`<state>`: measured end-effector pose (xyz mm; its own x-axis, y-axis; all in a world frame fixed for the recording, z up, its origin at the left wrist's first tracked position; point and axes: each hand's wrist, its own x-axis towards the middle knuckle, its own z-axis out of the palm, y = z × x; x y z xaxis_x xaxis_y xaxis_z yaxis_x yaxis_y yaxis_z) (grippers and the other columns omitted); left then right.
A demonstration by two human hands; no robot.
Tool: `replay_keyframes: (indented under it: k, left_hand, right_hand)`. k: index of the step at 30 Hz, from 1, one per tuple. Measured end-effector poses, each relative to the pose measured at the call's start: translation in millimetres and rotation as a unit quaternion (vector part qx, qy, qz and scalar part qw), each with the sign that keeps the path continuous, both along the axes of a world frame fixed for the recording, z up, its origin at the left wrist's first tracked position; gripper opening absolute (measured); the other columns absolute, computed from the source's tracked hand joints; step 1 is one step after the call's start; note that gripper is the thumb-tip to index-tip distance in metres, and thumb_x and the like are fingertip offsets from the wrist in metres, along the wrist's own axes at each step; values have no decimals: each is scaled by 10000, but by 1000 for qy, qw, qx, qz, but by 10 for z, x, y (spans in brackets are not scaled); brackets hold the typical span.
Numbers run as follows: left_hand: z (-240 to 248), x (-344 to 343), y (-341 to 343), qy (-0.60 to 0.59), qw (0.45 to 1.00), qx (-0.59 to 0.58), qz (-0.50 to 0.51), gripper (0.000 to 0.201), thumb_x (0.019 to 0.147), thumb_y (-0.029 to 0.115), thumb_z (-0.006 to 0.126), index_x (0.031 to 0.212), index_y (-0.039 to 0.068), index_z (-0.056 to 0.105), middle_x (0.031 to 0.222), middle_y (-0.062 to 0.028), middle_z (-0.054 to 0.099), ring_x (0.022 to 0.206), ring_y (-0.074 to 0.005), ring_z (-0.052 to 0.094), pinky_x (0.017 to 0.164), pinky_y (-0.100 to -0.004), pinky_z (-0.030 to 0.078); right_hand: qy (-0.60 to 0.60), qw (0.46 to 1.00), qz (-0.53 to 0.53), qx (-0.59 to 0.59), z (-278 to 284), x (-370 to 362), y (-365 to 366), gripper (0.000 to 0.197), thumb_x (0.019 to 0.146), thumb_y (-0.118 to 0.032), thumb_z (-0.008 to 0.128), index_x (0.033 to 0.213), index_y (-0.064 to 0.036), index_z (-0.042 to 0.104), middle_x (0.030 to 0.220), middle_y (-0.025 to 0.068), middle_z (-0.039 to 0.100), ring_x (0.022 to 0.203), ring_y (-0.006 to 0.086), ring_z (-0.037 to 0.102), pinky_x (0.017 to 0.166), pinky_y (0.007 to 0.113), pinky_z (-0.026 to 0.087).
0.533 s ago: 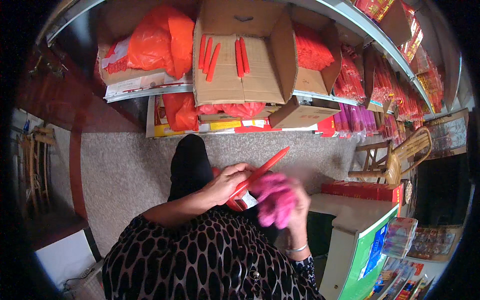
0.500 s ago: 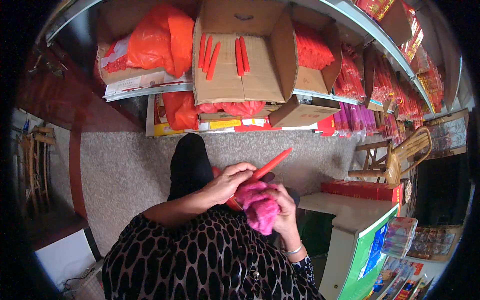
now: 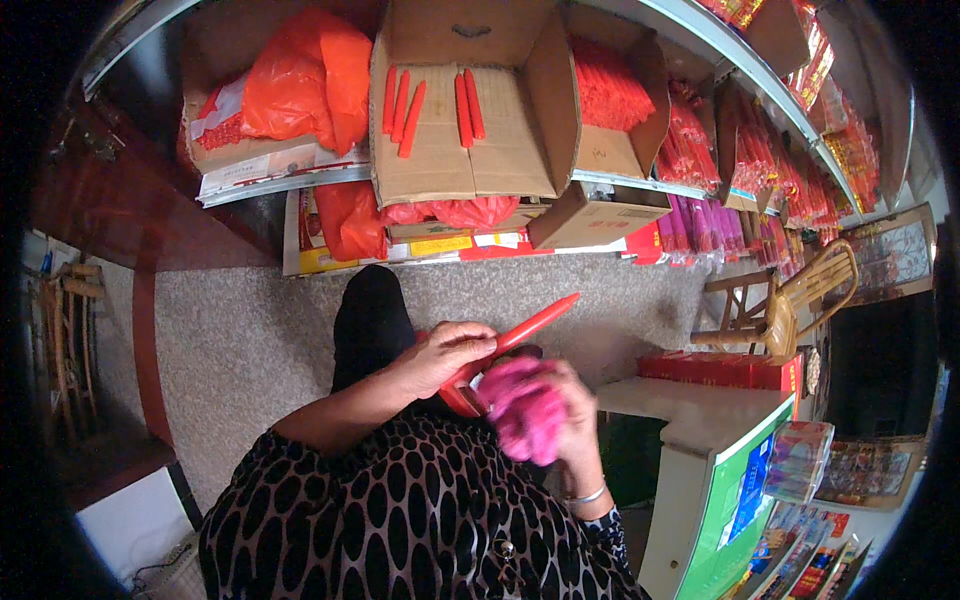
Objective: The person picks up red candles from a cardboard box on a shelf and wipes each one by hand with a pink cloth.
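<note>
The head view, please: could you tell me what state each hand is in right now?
Left hand: closed, holding a red candle.
Right hand: closed, holding a bunched pink cloth.

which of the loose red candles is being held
The red candle pointing up and right from the left hand; five other candles lie in the open cardboard box.

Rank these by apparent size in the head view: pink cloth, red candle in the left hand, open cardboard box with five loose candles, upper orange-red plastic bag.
1. Open cardboard box
2. Upper orange-red plastic bag
3. Pink cloth
4. Red candle in the left hand, visible part only
</note>
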<state>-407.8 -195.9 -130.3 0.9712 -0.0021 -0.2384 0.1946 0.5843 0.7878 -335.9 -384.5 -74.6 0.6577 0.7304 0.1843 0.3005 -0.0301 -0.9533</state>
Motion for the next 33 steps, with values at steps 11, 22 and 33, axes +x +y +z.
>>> replay_keyframes:
  k: [11, 22, 33]
  left_hand:
    - [45, -101, -55, 13, 993, 36, -111, 226, 922, 230, 475, 975, 33, 571, 656, -16, 538, 499, -65, 478, 433, -209, 375]
    - [141, -36, -145, 18, 995, 3, -102, 236, 917, 137, 451, 1135, 46, 459, 679, -14, 525, 492, -62, 489, 420, -206, 388]
    - [52, 43, -30, 71, 994, -59, -53, 240, 883, 196, 534, 1020, -2, 533, 729, -33, 557, 555, -95, 520, 478, -227, 411]
  right_hand:
    - [98, 952, -227, 180, 44, 325, -87, 81, 816, -88, 550, 834, -17, 516, 831, 112, 595, 814, 219, 563, 754, 352, 460]
    - [84, 988, -106, 67, -265, 58, -93, 177, 740, -63, 638, 894, -6, 574, 957, 98, 586, 864, 205, 568, 768, 304, 449]
    - [102, 986, -64, 112, -254, 35, -139, 202, 758, -119, 640, 917, -17, 571, 918, 101, 576, 856, 212, 556, 774, 336, 449]
